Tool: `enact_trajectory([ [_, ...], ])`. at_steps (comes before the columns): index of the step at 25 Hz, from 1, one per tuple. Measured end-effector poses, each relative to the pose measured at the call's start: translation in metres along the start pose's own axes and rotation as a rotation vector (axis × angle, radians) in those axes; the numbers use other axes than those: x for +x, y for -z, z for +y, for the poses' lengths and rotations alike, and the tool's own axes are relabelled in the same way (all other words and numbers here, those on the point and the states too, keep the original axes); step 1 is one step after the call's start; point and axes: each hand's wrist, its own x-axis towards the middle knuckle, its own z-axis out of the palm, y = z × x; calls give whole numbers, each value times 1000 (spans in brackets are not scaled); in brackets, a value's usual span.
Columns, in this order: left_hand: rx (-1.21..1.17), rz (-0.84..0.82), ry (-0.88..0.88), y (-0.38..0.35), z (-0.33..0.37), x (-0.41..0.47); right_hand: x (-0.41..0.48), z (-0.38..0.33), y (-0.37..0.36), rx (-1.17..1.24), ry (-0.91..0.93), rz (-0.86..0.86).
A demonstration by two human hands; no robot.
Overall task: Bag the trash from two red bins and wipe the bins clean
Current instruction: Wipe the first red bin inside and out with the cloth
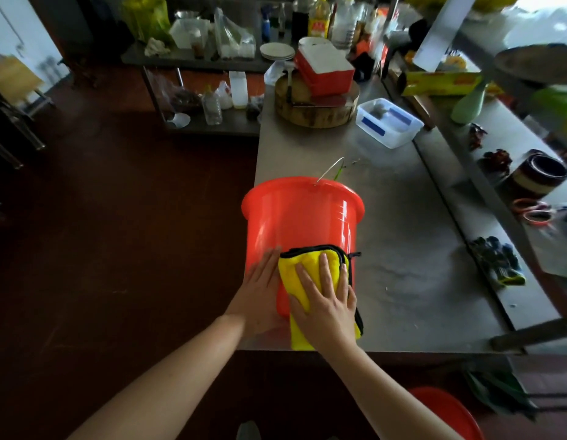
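Your right hand (326, 300) presses the yellow cloth (294, 265) with straight fingers on the red bucket (301, 217); your left hand (260, 290) rests flat beside it.

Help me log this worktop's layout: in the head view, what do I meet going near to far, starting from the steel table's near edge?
Yellow cloth under the right hand → red bin → round wooden chopping block → stack of plates.
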Motion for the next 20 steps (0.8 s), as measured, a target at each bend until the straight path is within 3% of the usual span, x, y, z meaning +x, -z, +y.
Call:
enact_trajectory([
  [5, 4, 11, -11, 2, -1, -4, 44, -1, 13, 71, -74, -68],
  [13, -188, 35, 60, 6, -10, -15, 164, -3, 55, 138, -141, -217],
  [20, -380, 80, 191, -21, 6, -44, 88, -8, 31, 53, -47, -125],
])
